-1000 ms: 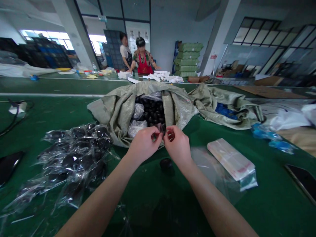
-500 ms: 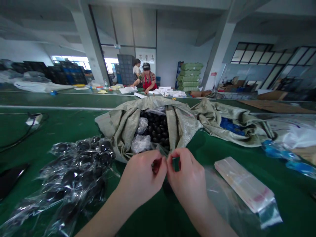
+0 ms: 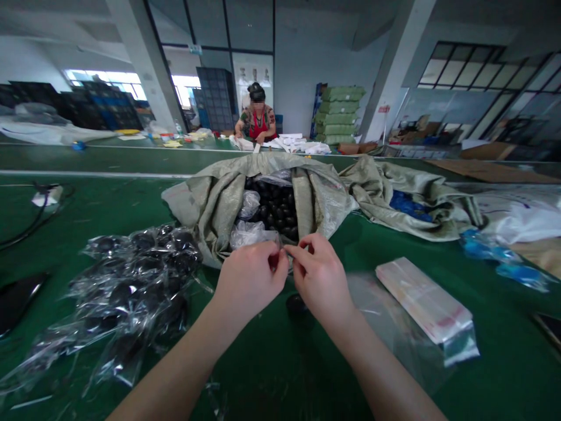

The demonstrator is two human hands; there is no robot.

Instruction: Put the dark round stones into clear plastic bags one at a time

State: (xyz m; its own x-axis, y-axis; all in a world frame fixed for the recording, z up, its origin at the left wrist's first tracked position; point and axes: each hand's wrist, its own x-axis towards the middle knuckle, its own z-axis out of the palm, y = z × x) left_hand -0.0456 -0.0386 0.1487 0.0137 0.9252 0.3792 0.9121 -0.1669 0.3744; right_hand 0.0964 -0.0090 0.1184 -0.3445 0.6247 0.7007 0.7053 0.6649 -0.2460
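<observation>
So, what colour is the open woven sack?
The woven plastic sack is pale grey-green, clearest in the head view.

The person's left hand (image 3: pixel 249 280) and right hand (image 3: pixel 322 275) are covering whatever lies between their fingertips, so it cannot be made out. The right wrist is partly hiding a dark round lump (image 3: pixel 297 305). Folds of a grey-green woven sack (image 3: pixel 197 199) are concealing most of the glossy black balls (image 3: pixel 276 207) inside it. The picture's left edge is cutting off a flat black slab (image 3: pixel 17 301), and the right edge is cropping a dark flat panel (image 3: pixel 550 327). Blur is hiding the print on a stack of clear plastic bags (image 3: pixel 423 307).
</observation>
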